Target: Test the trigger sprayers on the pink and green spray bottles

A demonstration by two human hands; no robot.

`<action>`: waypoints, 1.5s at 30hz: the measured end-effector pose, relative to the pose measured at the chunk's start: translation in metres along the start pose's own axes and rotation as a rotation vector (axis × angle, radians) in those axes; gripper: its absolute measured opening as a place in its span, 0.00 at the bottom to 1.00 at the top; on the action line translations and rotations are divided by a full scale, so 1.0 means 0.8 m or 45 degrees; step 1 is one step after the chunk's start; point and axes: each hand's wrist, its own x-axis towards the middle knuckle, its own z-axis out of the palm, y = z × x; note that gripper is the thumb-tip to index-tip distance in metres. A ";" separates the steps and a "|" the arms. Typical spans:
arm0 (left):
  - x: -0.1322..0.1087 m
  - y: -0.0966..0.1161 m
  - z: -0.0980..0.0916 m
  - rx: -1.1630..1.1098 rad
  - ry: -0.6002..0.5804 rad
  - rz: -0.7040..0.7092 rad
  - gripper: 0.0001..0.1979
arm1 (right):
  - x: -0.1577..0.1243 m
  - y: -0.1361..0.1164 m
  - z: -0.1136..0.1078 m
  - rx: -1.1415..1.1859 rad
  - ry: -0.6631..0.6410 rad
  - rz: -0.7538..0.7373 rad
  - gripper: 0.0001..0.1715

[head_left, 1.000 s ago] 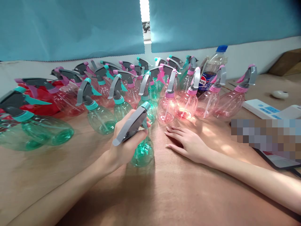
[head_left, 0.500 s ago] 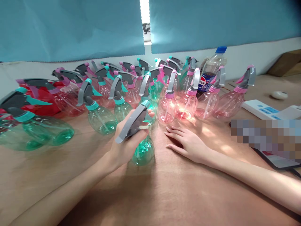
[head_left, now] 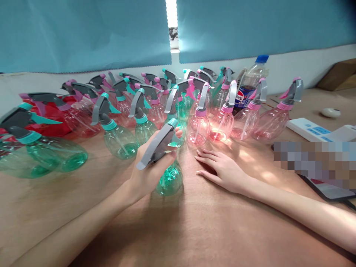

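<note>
My left hand [head_left: 151, 167] is wrapped round the neck of a green spray bottle [head_left: 170, 180] with a grey and teal trigger head. Its fingers partly hide the bottle's collar and trigger, while the clear green body shows below the thumb. Palm down on the table, my right hand [head_left: 222, 168] rests with its fingers stretched out and holds nothing. Just beyond its fingertips stands a pink spray bottle [head_left: 197, 129]. Two more green spray bottles, one of them squat [head_left: 121, 141], stand to the left of my left hand.
Several pink and green spray bottles crowd the back of the wooden table [head_left: 194, 230]. A cola bottle [head_left: 244, 94] stands behind them. On the right lie a white power strip [head_left: 308, 128], a white mouse-like object [head_left: 330, 112] and a blurred-out device. A red bag [head_left: 50, 118] is at left.
</note>
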 end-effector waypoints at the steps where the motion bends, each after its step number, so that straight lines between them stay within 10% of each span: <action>1: 0.000 0.000 0.000 0.008 0.003 -0.007 0.18 | 0.000 0.000 0.000 0.002 0.000 0.002 0.25; 45: 0.000 -0.002 0.000 0.081 0.011 -0.009 0.16 | 0.001 0.000 0.001 0.042 0.009 0.001 0.22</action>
